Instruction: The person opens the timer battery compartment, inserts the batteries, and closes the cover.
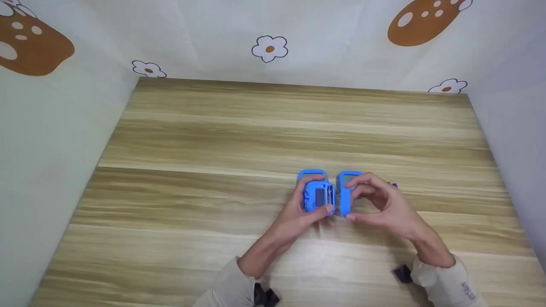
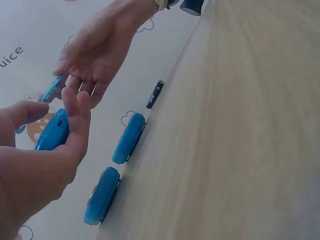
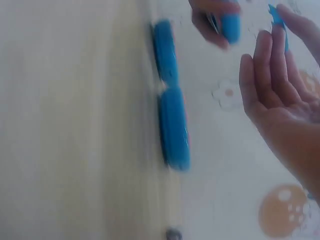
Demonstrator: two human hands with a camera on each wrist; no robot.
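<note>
My left hand [image 1: 294, 217] holds a blue handheld device [image 1: 313, 205] with a small dark screen, raised over the table. A slot along its right side is uncovered, and a battery [image 1: 330, 194] shows inside. Just to the right, my right hand [image 1: 394, 211] pinches a thin blue cover [image 2: 51, 89] between thumb and fingertips, apart from the device. Two more blue devices with screens lie beyond the hands, a left one [image 1: 311, 172] and a right one [image 1: 350, 173], each partly hidden by a hand in the head view.
A loose dark battery [image 2: 155, 94] lies on the wood-grain table [image 1: 213, 140], past the right-hand device. Pale walls [image 1: 204, 38] printed with flowers and brown shapes enclose the table's back and sides. Dark pieces [image 1: 402, 273] hang at both sleeve cuffs.
</note>
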